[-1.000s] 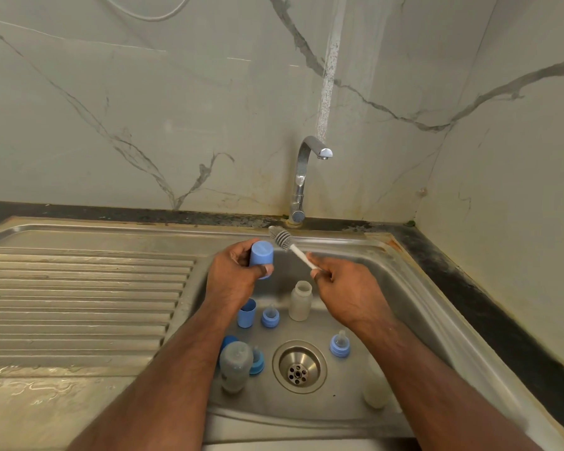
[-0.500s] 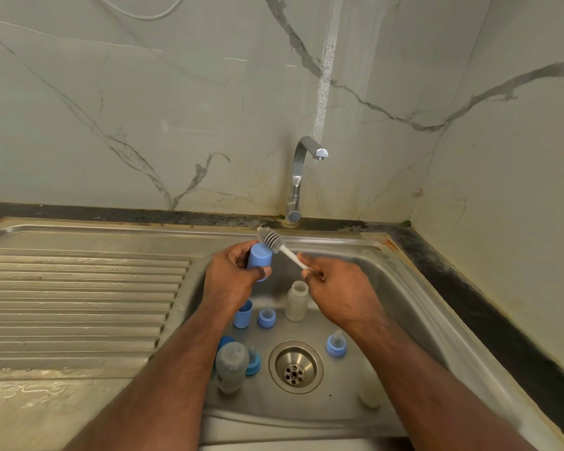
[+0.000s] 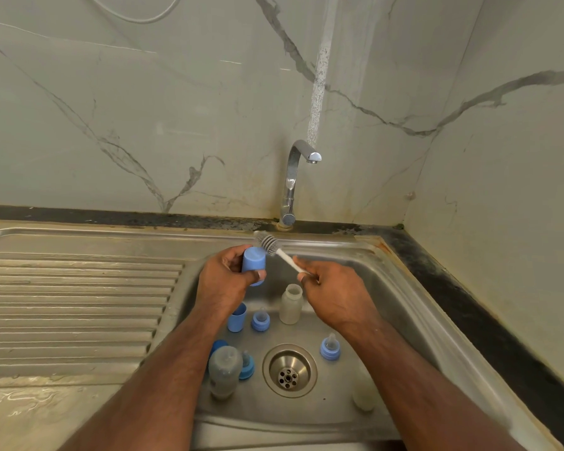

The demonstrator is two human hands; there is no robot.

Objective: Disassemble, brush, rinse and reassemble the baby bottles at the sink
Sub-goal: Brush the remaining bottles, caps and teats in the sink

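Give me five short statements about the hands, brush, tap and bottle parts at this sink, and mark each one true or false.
1. The left hand grips a blue cap. True.
2. The right hand holds a sponge. False: it pinches the white handle of a bottle brush.
3. Water is pouring from the tap. False: no stream shows under the spout.
4. An open bottle stands upright in the sink, with no collar or teat on it. True.
5. The brush's bristle head is deep inside that bottle. False: it is up in the air beside the cap.
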